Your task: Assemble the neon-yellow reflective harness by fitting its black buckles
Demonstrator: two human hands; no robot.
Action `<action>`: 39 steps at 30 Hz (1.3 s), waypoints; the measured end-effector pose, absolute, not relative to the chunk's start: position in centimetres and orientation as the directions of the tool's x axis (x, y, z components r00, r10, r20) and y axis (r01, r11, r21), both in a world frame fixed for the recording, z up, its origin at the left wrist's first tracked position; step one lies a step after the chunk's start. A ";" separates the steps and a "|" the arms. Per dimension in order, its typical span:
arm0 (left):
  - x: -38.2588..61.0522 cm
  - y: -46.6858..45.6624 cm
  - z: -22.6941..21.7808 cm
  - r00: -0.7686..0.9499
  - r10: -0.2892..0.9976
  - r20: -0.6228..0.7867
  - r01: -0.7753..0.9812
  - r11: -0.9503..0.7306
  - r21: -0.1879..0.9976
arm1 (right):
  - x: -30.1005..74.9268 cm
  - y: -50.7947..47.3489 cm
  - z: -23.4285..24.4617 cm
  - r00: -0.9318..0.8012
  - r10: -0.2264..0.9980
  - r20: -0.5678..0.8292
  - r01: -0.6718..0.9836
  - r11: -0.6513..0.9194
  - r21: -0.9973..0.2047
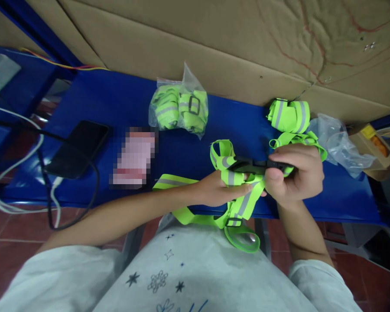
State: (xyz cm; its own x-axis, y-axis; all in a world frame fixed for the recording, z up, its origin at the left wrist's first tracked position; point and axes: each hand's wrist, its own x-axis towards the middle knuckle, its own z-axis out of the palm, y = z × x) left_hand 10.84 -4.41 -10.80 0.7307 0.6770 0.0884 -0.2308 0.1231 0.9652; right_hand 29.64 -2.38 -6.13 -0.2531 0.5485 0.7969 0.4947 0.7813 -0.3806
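Bridging left hand (219, 190) and right hand (300, 177) — buckle (254, 165) pinched in fingers (274, 174)

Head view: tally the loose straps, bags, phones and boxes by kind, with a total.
Loose straps: 2, held strap, folded strap
Bags: 2, full bag, empty bag
Phone: 1
Box: 1
Total: 6

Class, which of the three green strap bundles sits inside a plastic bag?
The bundle at the back middle of the table. The folded one to its right lies bare; the third bundle is held by the left hand and right hand.
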 end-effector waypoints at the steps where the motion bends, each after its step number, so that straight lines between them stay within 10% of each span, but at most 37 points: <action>1: 10.8 -4.4 -10.8 0.740 0.669 0.078 -0.248 0.164 0.955 | 29.6 -2.1 -6.0 -0.241 0.613 0.753 0.468 0.753 -0.463; 8: 10.1 -3.6 -10.9 0.627 0.776 0.058 -0.232 0.115 0.966 | 30.3 0.8 -5.2 -0.512 0.859 -0.019 0.226 0.114 -0.968; 14: 10.6 -3.6 -10.3 0.678 0.712 -0.183 -0.319 0.508 0.800 | 30.0 -0.1 -6.2 -0.247 0.877 0.412 0.376 0.478 -0.794; 20: 10.7 -3.9 -9.7 0.740 0.636 -0.217 -0.399 0.676 0.619 | 29.4 -0.3 -6.8 -0.410 0.612 0.676 0.411 0.786 -0.463; 39: 10.4 -4.1 -10.0 0.798 0.594 -0.102 -0.416 0.664 0.621 | 31.0 1.2 -6.2 -0.528 0.435 0.729 0.399 0.885 -0.240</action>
State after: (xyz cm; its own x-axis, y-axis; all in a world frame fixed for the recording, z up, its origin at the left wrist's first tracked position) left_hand 10.39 -4.07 -10.01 0.7979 0.5942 -0.1016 -0.4157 0.6643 0.6212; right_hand 31.00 1.21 -6.19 -0.5279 0.4352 0.7293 0.3988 0.8852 -0.2396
